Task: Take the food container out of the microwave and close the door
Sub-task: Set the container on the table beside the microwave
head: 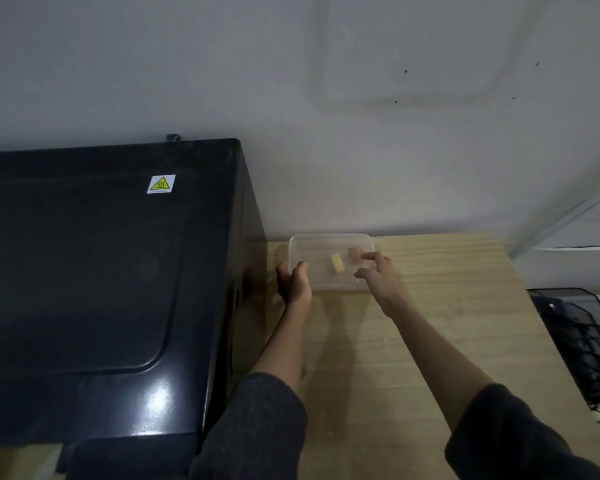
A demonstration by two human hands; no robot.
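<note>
A clear plastic food container point(329, 245) with a yellow piece of food inside rests on the wooden table point(447, 306), just right of the black microwave point(101, 271). My left hand point(293, 280) is curled around the container's left near corner, thumb over the rim. At the container's right near edge is my right hand point(378, 271), its fingers spread and touching the rim. I see the microwave from above; its front and door are hidden, apart from a dark edge at the bottom of the view.
A grey wall stands behind the table. A black wire mesh rack point(582, 344) sits beyond the table's right edge. Bare wood stretches in front of and to the right of the container.
</note>
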